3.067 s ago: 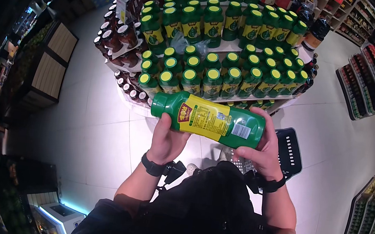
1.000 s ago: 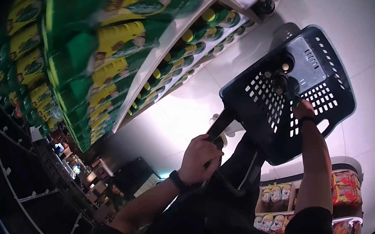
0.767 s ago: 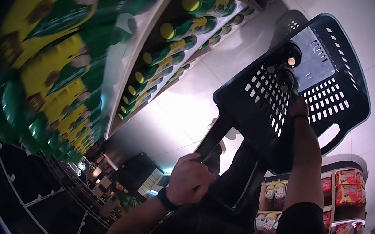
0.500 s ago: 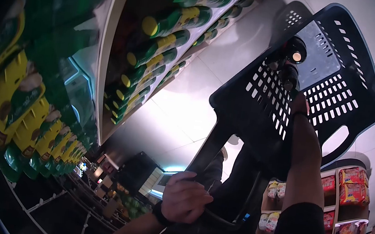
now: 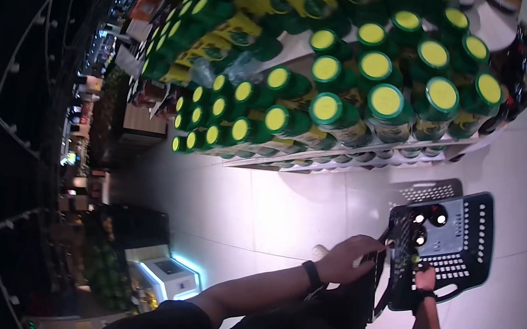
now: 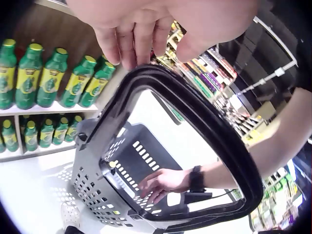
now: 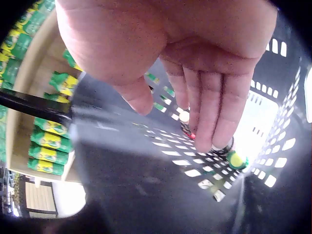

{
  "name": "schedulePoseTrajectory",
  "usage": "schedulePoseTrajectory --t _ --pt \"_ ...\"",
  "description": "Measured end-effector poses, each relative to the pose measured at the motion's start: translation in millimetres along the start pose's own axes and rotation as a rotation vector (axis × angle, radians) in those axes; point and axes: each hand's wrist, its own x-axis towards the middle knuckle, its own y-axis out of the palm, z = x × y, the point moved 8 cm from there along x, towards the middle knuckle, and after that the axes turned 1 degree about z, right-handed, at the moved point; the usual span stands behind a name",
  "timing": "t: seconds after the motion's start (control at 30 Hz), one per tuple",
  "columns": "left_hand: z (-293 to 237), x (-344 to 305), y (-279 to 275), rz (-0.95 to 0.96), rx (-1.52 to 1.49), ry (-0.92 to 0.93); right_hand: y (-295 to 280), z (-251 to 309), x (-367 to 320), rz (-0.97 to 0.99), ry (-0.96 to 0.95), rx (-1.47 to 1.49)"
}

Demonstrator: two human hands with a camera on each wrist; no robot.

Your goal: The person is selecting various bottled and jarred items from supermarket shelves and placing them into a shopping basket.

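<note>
A dark shopping basket [image 5: 482, 250] with slotted walls stands at lower right in the head view. My left hand [image 5: 349, 259] is at its raised handle; in the left wrist view the relaxed fingers hang with their tips right at the top bar of the black handle [image 6: 209, 122]. My right hand [image 7: 209, 83] is over the basket's inside, fingers nearly straight and nothing in them. Just beyond those fingertips, a green bottle with a yellow cap [image 7: 237, 160] sits inside the basket. Several dark bottles [image 5: 438, 216] are in there too, partly covered by the right fingers in the right wrist view.
A tiered display of green bottles with yellow caps [image 5: 384, 104] fills the upper head view, its lower shelf edge close to the basket. Pale tiled floor [image 5: 283, 220] lies between. A white machine with blue light [image 5: 172, 279] stands at lower left.
Both hands held a green bottle at first; a bottle like it is now in the basket. The left fingers have loosened from the handle. The head view has swung up from the basket toward the display.
</note>
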Motion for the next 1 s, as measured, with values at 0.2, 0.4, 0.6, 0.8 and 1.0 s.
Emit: schedulePoseTrajectory --t 0.2,0.4,0.6,0.8,1.0 --pt "193 -171 -38 -0.057 -0.191 -0.371 -46 181 -110 0.11 0.056 0.605" --pt "404 -472 -63 -0.414 -0.699 -1.028 -13 280 -210 0.128 0.128 0.506" --pt "453 -698 -42 -0.64 -0.893 -1.288 5 254 -189 -0.341 -0.081 0.084" --pt "437 -749 -19 -0.693 -1.042 -1.211 20 246 -186 -0.279 0.311 0.105" --pt "438 -739 -30 -0.734 -1.207 -1.16 62 247 -176 -0.26 0.246 0.174"
